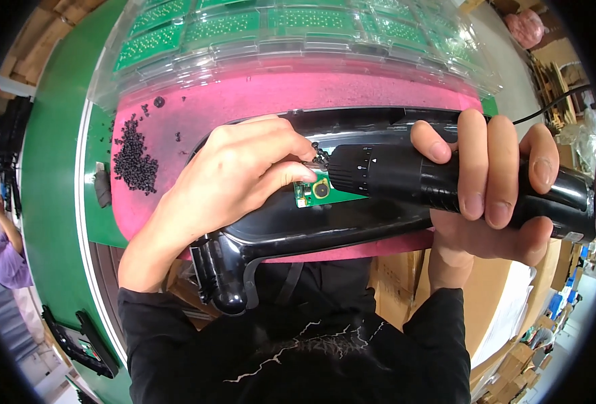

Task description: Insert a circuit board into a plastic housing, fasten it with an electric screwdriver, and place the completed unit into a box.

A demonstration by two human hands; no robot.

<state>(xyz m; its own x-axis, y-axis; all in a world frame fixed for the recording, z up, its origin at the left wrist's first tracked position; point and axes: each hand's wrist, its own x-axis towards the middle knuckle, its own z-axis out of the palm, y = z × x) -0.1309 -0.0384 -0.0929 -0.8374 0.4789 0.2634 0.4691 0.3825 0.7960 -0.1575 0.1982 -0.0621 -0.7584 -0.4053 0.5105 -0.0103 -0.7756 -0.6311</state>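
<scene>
My right hand (493, 182) is wrapped round a black electric screwdriver (395, 172), which lies nearly level with its ribbed collar toward the left. Beyond that collar, the screwdriver's tip is hidden. My left hand (244, 168) is closed, thumb and index finger pinched just beside the collar. Small black bits show by those fingertips, but I cannot make out what is held. Below the fingertips is a green circuit board (309, 195) with a round part on it, set in a long black plastic housing (352, 225). The housing has a rounded stub at its near left end.
A heap of small black screws (135, 158) lies on the pink mat (183, 87) at left. Clear plastic trays (257, 50) of green boards stand behind. Another black housing (82, 343) rests on the green table (55, 202). A person in purple (11, 266) is far left.
</scene>
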